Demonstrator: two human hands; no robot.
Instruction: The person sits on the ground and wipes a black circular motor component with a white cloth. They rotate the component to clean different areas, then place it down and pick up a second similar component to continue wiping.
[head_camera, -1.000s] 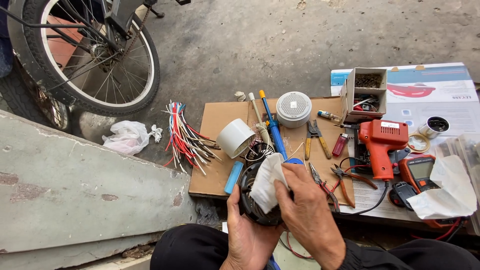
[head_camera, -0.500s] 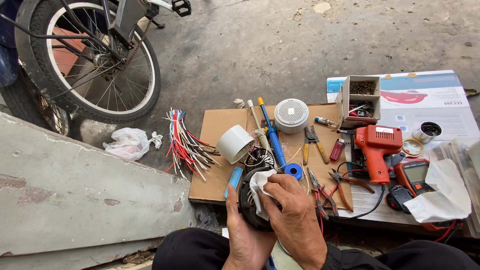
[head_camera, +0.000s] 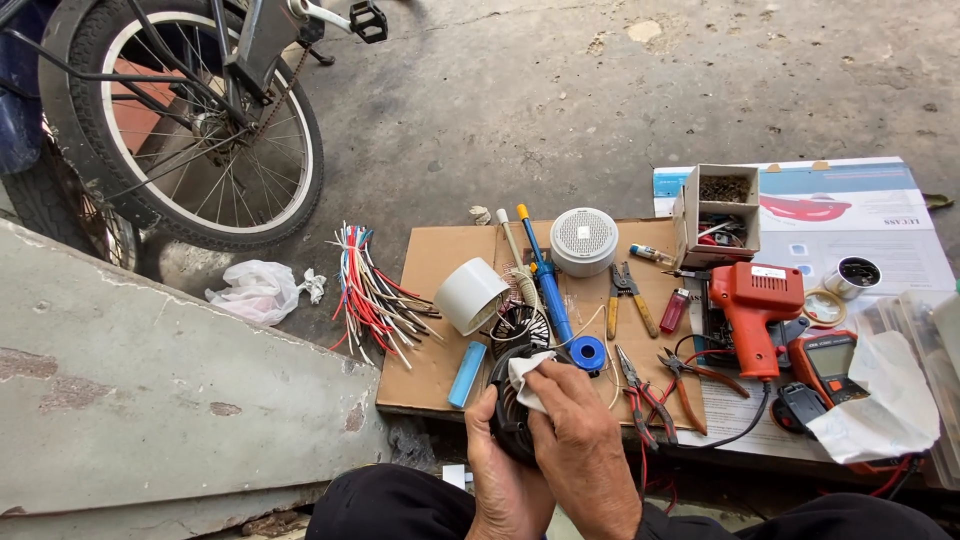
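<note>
My left hand (head_camera: 498, 462) grips a round black part with copper-coloured windings (head_camera: 510, 400) from below. My right hand (head_camera: 583, 440) presses a white cloth (head_camera: 527, 374) onto its top face. Both hands are over my lap at the near edge of a brown cardboard sheet (head_camera: 440, 250). Just beyond the part lie a blue-handled soldering iron (head_camera: 549, 280), a white plastic cup-shaped cover (head_camera: 470, 295) and a light blue lighter-sized block (head_camera: 467, 373).
A bundle of coloured wires (head_camera: 368, 292) lies left of the cardboard. Pliers (head_camera: 634, 296), a round white grille (head_camera: 584, 240), an orange soldering gun (head_camera: 755, 305), a multimeter (head_camera: 826, 362) and a small cardboard box (head_camera: 717, 212) sit to the right. A bicycle wheel (head_camera: 190, 120) stands far left, a concrete slab (head_camera: 150, 390) beside me.
The right hand has rubbed the white cloth over the black part, bunching it smaller under the fingers. The view has tilted slightly; the left hand keeps its hold.
</note>
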